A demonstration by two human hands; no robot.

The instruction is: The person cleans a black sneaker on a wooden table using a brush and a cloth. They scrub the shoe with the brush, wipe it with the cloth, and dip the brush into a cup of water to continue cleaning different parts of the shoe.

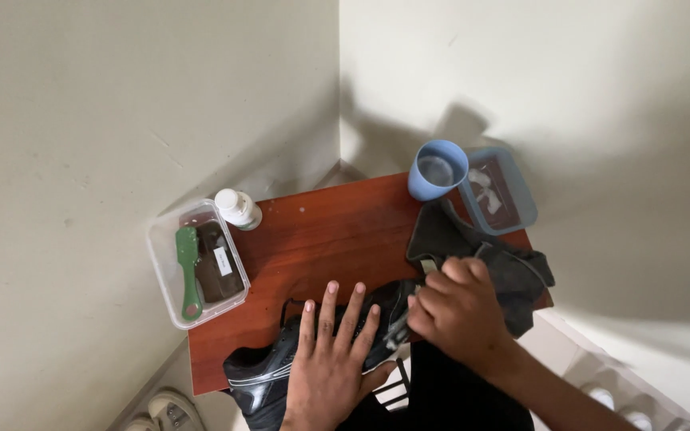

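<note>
Head view, looking down on a small red-brown counter [321,239] set in a corner. At the far left, a clear tub [171,307] overhangs the edge; inside it lie a green brush [188,271] and a dark block with a white label. Just beside the tub stands a small white bottle [238,208]. Below, at the near edge, lies a black shoe [269,375] with white stripes, its toe pointing left and down, partly off the counter.

The left hand [331,359] lies flat on the shoe, fingers spread wide, pinning it down. To its right, the right hand [458,313] is closed around a bunched dark grey cloth [473,247] and presses it to the shoe's upper, near the tongue. The rest of the cloth trails up and to the right over the counter. Behind it stands a blue cup [438,169] with clear liquid in it, and at the far right a blue tub [513,191] holds some pale bits over a dark bottom.

The step in hand looks like wiping the shoe's upper with the cloth. As a judgement, the next move calls for steady pressure from the flat hand so the shoe does not slide off the edge, and short strokes with the cloth kept clear of the cup.
</note>
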